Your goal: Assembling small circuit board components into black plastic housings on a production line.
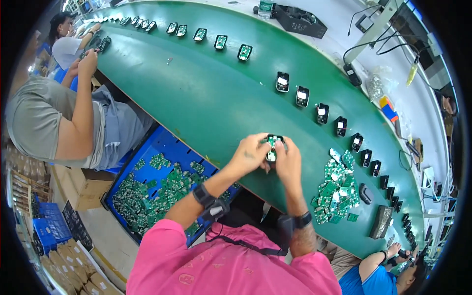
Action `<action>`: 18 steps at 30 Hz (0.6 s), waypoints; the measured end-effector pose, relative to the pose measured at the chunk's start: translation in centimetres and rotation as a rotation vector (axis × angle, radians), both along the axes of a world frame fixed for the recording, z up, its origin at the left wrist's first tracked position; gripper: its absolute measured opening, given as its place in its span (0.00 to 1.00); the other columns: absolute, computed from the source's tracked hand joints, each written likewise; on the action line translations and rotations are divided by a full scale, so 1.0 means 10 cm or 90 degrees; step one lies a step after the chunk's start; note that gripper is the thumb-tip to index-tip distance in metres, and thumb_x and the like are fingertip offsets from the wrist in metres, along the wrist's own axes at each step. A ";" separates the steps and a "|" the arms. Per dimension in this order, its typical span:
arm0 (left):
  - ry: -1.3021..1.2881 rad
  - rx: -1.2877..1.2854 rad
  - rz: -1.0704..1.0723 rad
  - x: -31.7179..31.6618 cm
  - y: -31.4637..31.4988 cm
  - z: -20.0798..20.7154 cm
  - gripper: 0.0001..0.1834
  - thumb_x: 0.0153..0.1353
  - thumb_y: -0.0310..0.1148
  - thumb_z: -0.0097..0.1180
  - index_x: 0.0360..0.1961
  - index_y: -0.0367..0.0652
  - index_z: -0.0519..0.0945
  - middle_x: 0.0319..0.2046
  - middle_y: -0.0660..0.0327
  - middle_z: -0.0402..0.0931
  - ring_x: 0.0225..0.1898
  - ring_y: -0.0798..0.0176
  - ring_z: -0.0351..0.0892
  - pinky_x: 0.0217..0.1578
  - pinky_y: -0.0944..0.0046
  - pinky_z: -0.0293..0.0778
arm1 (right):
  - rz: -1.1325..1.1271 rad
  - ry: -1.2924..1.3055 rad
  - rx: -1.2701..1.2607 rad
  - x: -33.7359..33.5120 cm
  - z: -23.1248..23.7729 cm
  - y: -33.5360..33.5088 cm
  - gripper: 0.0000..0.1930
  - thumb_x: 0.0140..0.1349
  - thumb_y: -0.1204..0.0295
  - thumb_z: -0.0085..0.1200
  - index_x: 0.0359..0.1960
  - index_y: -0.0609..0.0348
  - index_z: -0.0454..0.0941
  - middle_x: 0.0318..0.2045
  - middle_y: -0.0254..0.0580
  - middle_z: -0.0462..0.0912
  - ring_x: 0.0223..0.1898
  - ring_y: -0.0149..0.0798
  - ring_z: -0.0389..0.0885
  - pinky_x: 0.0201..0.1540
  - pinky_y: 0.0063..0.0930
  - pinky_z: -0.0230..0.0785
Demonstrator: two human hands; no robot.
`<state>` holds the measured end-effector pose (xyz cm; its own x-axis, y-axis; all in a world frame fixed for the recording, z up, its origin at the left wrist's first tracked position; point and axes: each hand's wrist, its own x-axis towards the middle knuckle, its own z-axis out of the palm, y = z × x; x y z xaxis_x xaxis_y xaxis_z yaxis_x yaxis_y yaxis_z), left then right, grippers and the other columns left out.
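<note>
Green circuit board (272,140) in a black casing (271,160) was pinched between the left hand (249,154) and the right hand (289,160), thumbs on its face, over the green table (211,108), left of heaped boards (338,192)

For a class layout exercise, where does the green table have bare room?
Bare: table between left hand and upper row of black housings; strip between right hand and board pile. Crowded: right end, with pile, dark block, more housings.
</note>
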<state>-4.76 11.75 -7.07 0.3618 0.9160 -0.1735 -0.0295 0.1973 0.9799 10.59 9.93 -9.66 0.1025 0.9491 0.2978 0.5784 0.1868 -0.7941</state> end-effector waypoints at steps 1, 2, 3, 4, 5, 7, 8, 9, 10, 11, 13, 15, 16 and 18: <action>-0.042 -0.105 -0.014 -0.10 0.09 -0.06 0.14 0.69 0.33 0.51 0.47 0.34 0.79 0.28 0.55 0.82 0.21 0.63 0.84 0.22 0.69 0.79 | -0.002 0.162 -0.198 -0.05 0.10 0.07 0.17 0.74 0.61 0.45 0.45 0.65 0.78 0.24 0.51 0.82 0.20 0.47 0.81 0.23 0.36 0.71; -0.090 -0.205 -0.025 -0.15 0.17 -0.09 0.13 0.68 0.34 0.52 0.44 0.34 0.79 0.28 0.57 0.82 0.21 0.64 0.84 0.22 0.70 0.80 | -0.002 0.319 -0.393 -0.07 0.23 0.11 0.18 0.74 0.60 0.45 0.42 0.65 0.78 0.20 0.47 0.81 0.15 0.39 0.78 0.17 0.29 0.67; -0.071 -0.219 -0.024 -0.21 0.23 -0.12 0.14 0.69 0.36 0.52 0.41 0.33 0.78 0.26 0.54 0.81 0.20 0.62 0.84 0.21 0.70 0.80 | 0.030 0.419 -0.414 -0.09 0.21 0.14 0.19 0.75 0.57 0.46 0.40 0.64 0.77 0.15 0.40 0.78 0.10 0.27 0.72 0.12 0.18 0.59; -0.072 -0.222 -0.021 -0.27 0.26 -0.15 0.14 0.69 0.36 0.52 0.41 0.33 0.78 0.26 0.54 0.81 0.20 0.62 0.84 0.21 0.70 0.80 | 0.032 0.417 -0.418 -0.12 0.24 0.15 0.19 0.75 0.57 0.46 0.40 0.64 0.77 0.15 0.40 0.78 0.10 0.27 0.72 0.12 0.18 0.59; -0.072 -0.261 -0.022 -0.31 0.29 -0.14 0.15 0.69 0.37 0.52 0.41 0.33 0.77 0.25 0.53 0.81 0.20 0.62 0.84 0.20 0.71 0.80 | 0.046 0.462 -0.446 -0.15 0.31 0.17 0.19 0.75 0.57 0.46 0.40 0.63 0.76 0.15 0.40 0.78 0.10 0.28 0.72 0.12 0.19 0.61; -0.089 -0.309 -0.018 -0.31 0.32 -0.11 0.18 0.69 0.39 0.53 0.42 0.30 0.75 0.24 0.50 0.80 0.19 0.62 0.83 0.18 0.72 0.78 | 0.071 0.514 -0.481 -0.14 0.37 0.20 0.18 0.75 0.57 0.46 0.43 0.63 0.75 0.17 0.40 0.79 0.11 0.28 0.73 0.14 0.20 0.64; -0.088 -0.309 -0.017 -0.33 0.32 -0.12 0.18 0.69 0.39 0.53 0.42 0.30 0.75 0.24 0.50 0.80 0.19 0.62 0.83 0.18 0.72 0.78 | 0.072 0.516 -0.481 -0.13 0.36 0.22 0.18 0.75 0.57 0.46 0.43 0.63 0.75 0.17 0.40 0.79 0.11 0.28 0.73 0.14 0.20 0.64; -0.086 -0.306 -0.028 -0.34 0.34 -0.13 0.19 0.69 0.41 0.53 0.43 0.31 0.75 0.26 0.51 0.81 0.20 0.62 0.84 0.19 0.71 0.79 | 0.072 0.527 -0.491 -0.11 0.35 0.24 0.18 0.75 0.57 0.46 0.44 0.63 0.75 0.17 0.40 0.79 0.12 0.28 0.74 0.14 0.19 0.64; -0.083 -0.303 -0.040 -0.35 0.35 -0.13 0.20 0.69 0.43 0.53 0.45 0.33 0.76 0.29 0.51 0.81 0.22 0.61 0.84 0.21 0.70 0.80 | 0.072 0.539 -0.500 -0.10 0.34 0.26 0.17 0.74 0.58 0.46 0.46 0.62 0.74 0.17 0.40 0.79 0.12 0.28 0.74 0.14 0.19 0.64; -0.080 -0.303 -0.044 -0.36 0.36 -0.11 0.20 0.69 0.43 0.53 0.45 0.33 0.76 0.29 0.51 0.81 0.22 0.61 0.84 0.21 0.70 0.80 | 0.070 0.543 -0.498 -0.11 0.33 0.27 0.17 0.74 0.58 0.46 0.46 0.62 0.74 0.17 0.40 0.79 0.12 0.28 0.74 0.14 0.19 0.64; -0.106 -0.262 -0.081 -0.39 0.38 -0.03 0.24 0.64 0.39 0.61 0.55 0.33 0.74 0.42 0.50 0.80 0.26 0.66 0.84 0.27 0.70 0.81 | 0.057 0.540 -0.471 -0.11 0.34 0.29 0.17 0.74 0.61 0.48 0.51 0.62 0.73 0.18 0.39 0.79 0.12 0.27 0.73 0.14 0.19 0.62; -0.054 -0.057 -0.062 -0.40 0.33 -0.03 0.30 0.60 0.35 0.66 0.61 0.34 0.72 0.48 0.51 0.77 0.28 0.68 0.83 0.28 0.70 0.80 | 0.065 0.531 -0.422 -0.07 0.24 0.32 0.18 0.73 0.62 0.49 0.55 0.63 0.72 0.18 0.39 0.79 0.12 0.26 0.72 0.14 0.19 0.61; -0.010 0.146 -0.038 -0.40 0.35 -0.03 0.37 0.56 0.31 0.70 0.66 0.35 0.69 0.54 0.52 0.75 0.30 0.70 0.81 0.29 0.70 0.79 | 0.074 0.516 -0.382 -0.04 0.21 0.33 0.19 0.72 0.64 0.50 0.58 0.64 0.70 0.18 0.38 0.79 0.12 0.26 0.71 0.14 0.19 0.60; 0.015 0.202 -0.072 -0.39 0.46 0.01 0.48 0.47 0.26 0.74 0.70 0.33 0.64 0.58 0.51 0.73 0.32 0.73 0.79 0.31 0.70 0.77 | 0.095 0.471 -0.362 -0.08 0.28 0.29 0.20 0.73 0.68 0.49 0.62 0.65 0.68 0.24 0.35 0.79 0.16 0.24 0.72 0.15 0.18 0.61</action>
